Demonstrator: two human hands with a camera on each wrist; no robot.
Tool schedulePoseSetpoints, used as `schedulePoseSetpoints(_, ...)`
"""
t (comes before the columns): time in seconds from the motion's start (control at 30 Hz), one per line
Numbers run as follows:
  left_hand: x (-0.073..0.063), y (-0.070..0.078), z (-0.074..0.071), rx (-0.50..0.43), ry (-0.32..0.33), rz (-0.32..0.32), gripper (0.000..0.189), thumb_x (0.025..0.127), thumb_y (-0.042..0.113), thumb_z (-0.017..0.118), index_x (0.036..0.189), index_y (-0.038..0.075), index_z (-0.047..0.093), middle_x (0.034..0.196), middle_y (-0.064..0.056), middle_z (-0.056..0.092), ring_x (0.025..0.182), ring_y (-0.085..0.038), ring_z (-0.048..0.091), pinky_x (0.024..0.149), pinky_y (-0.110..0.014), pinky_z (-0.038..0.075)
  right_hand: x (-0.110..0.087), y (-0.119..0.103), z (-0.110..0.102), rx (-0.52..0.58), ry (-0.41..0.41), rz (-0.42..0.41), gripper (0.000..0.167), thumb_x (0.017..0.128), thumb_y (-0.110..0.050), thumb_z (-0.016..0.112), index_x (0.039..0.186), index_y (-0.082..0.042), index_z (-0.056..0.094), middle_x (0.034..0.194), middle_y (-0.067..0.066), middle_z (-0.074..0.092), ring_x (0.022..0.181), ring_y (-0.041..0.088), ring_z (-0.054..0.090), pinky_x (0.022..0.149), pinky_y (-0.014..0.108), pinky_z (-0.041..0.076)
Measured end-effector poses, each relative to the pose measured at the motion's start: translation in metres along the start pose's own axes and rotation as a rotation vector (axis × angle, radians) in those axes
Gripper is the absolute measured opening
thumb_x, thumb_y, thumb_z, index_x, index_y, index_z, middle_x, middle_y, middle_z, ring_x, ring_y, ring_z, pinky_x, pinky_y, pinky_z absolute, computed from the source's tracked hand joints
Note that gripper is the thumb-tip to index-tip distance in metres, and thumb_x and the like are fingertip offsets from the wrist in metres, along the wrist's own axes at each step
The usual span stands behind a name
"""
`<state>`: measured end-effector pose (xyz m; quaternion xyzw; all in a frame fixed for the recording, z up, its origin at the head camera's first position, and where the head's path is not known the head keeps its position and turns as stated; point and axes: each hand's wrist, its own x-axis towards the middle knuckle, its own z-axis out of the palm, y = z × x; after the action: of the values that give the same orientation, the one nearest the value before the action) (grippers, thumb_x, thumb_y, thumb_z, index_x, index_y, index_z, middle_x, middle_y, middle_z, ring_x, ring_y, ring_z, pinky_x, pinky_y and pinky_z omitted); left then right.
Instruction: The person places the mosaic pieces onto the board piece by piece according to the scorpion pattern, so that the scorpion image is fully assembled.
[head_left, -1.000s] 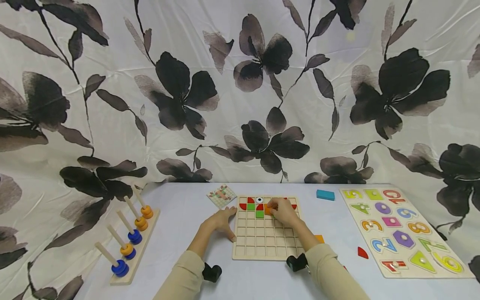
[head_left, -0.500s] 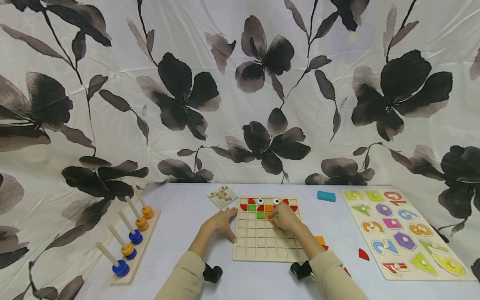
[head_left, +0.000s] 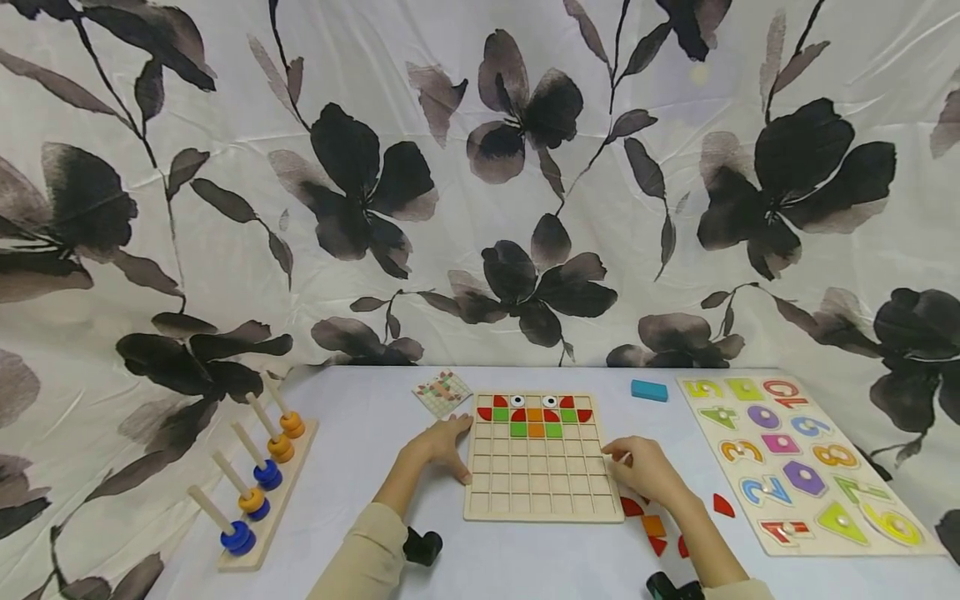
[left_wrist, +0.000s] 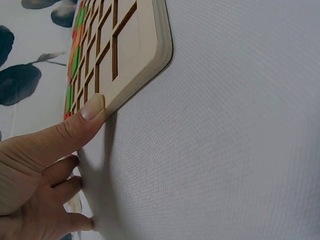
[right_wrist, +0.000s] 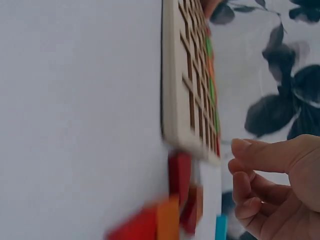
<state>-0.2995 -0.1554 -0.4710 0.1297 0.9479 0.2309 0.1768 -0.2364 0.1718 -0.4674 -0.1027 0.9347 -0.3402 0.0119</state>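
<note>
A wooden grid board (head_left: pixel 543 483) lies flat on the white cloth, its top rows filled with red, green and orange pieces and two white eye pieces (head_left: pixel 550 402). At its left edge rests my left hand (head_left: pixel 437 447), fingers spread; the thumb (left_wrist: pixel 92 107) touches the board's side in the left wrist view. My right hand (head_left: pixel 643 469) hovers just off the board's right edge, fingers loosely bent with nothing between them. Below it lie an orange square piece (head_left: pixel 653 526) and several red quarter-round pieces (head_left: pixel 632 506), partly hidden by the forearm.
Behind the board's left corner lies a small pattern card (head_left: pixel 442 392). A ring stacker with pegs (head_left: pixel 270 517) stands at the left. On the right are a number-and-shape puzzle board (head_left: pixel 810 467), a blue block (head_left: pixel 649 391) and a lone red piece (head_left: pixel 723 505).
My right hand has left a green square in the second filled row and moved right and toward me, off the board. The left hand has stayed at the board's edge.
</note>
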Motion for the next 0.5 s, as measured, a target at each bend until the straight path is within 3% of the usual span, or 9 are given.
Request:
schedulePoseSetpoints(0.13,-0.001,0.0,-0.001,-0.009,0.002,0.012,0.1,0.057,0.019,0.09,0.141,0.001,0.04,0.149,-0.016,0.033,0.14,-0.037,0.023,0.111,-0.054,0.023,-0.024,0.024,-0.019,-0.065,0.031,0.032,0.021,0.08,0.0,0.067,0.1,0.004,0.068,0.082,0.006,0.064,0.065,0.014,0.053,0.058,0.027,0.048)
schedulePoseSetpoints(0.3,-0.001,0.002,-0.001,-0.014,0.001,0.015,0.1,0.056,0.018,0.09,0.141,0.0,0.04,0.149,-0.016,0.034,0.139,-0.037,0.023,0.111,-0.055,0.023,-0.05,0.052,-0.042,-0.188,0.088,0.08,0.024,0.076,-0.002,0.069,0.099,0.007,0.067,0.084,0.013,0.066,0.073,0.023,0.059,0.068,0.042,0.051)
schedulePoseSetpoints(0.5,-0.002,0.0,-0.002,-0.021,0.007,-0.002,0.101,0.057,0.019,0.09,0.142,0.001,0.039,0.15,-0.015,0.032,0.14,-0.036,0.022,0.112,-0.053,0.021,-0.066,0.071,-0.058,-0.275,0.102,0.13,0.025,0.076,-0.003,0.071,0.095,0.011,0.066,0.082,0.016,0.064,0.079,0.033,0.06,0.071,0.051,0.049)
